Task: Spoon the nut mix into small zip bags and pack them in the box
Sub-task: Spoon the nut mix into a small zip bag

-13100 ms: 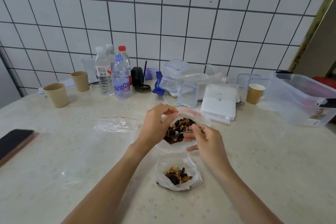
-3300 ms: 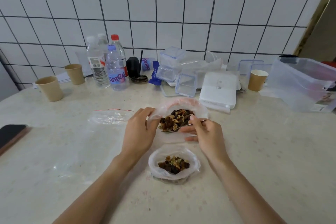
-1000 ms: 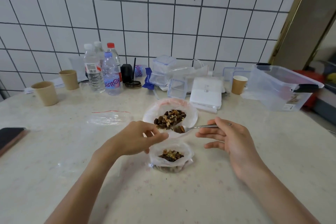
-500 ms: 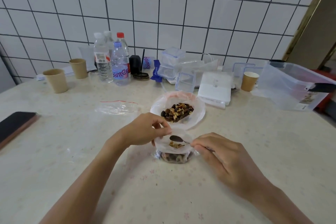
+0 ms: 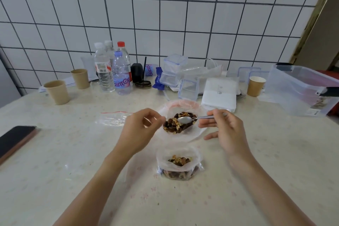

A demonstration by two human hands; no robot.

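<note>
Right hand [image 5: 226, 130]: pinches spoon [image 5: 185, 120], bowl empty, over nut mix [image 5: 178, 122]. Left hand [image 5: 141, 130]: fingers curled loosely, holding nothing. Small zip bag [image 5: 178, 163]: part-filled, open, on worktop [image 5: 266, 152].

Left hand [image 5: 141, 130] curled, right hand [image 5: 225, 130] pinching

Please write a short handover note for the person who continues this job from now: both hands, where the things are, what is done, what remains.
Right hand: holds the spoon, bowl empty, over the big nut mix bag.
Left hand: loosely curled beside the big bag's rim; whether it grips it, I cannot tell.
Small zip bag: in front of the big one, open, partly filled.
Spare zip bag: flat on the table, empty.
Clear box: far right; no bags visible inside.
Left: fill, seal, pack.
</note>
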